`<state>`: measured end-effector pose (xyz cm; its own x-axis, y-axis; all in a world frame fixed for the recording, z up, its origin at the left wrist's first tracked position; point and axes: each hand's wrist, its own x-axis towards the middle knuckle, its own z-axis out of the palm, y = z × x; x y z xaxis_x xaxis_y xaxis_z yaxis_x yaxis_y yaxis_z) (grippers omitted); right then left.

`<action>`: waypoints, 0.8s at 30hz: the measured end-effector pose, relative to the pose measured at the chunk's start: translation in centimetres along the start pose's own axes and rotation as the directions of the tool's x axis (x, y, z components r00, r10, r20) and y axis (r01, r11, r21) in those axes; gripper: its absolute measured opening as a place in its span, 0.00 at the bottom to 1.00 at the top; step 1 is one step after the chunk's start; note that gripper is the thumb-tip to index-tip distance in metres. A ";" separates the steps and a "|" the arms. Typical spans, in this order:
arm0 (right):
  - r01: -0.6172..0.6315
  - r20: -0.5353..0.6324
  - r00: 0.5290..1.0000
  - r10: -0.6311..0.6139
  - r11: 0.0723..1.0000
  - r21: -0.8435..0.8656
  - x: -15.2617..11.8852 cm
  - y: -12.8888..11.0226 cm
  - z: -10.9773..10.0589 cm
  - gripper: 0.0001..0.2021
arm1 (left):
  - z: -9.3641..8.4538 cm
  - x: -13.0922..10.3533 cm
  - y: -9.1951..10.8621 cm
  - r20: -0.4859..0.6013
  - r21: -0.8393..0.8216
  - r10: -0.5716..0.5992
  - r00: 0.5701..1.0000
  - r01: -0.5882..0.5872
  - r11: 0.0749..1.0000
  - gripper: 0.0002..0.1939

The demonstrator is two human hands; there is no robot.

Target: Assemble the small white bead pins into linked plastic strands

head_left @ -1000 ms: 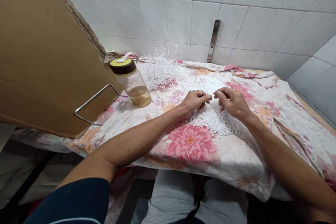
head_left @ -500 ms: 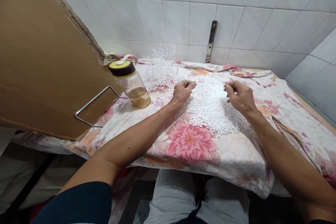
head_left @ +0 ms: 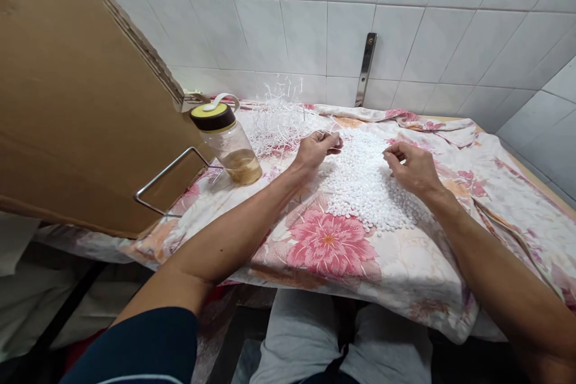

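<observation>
My left hand [head_left: 318, 149] is closed in a pinch over the left edge of a spread of small white beads [head_left: 360, 177], with a thin white strand showing at its fingertips. My right hand [head_left: 411, 167] hovers at the right side of the beads, thumb and forefinger pressed together; anything between them is too small to make out. A gap separates the two hands. Behind my left hand lies a tangled heap of thin white branching strands [head_left: 276, 120]. Everything rests on a floral cloth [head_left: 330, 243] covering the table.
To the left stands a clear bottle [head_left: 243, 165] with a dark and yellow lid and some brownish liquid inside. Next to it are a bent metal wire frame [head_left: 164, 174] and a large cardboard sheet [head_left: 85, 102]. A metal bracket [head_left: 366, 69] is against the tiled wall [head_left: 301, 30].
My left hand has lifted slightly and turned, its fingertips shifting right towards the other hand. My right hand stays nearly in place, still pinched. The whole view has shifted a little.
</observation>
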<state>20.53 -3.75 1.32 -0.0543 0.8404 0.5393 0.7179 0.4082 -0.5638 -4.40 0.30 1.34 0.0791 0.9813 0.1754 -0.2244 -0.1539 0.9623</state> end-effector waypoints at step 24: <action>0.024 -0.078 0.997 -0.023 1.000 0.014 0.0 0.5 0.6 0.06 | -2.8 4.2 -2.0 -0.246 0.251 0.006 0.969 0.058 0.966 0.10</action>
<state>20.48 -3.36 0.68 -0.0164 0.8007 0.5989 0.7066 0.4331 -0.5596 -6.37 5.08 -0.48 -0.1636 0.9786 0.1246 0.0318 -0.1210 0.9921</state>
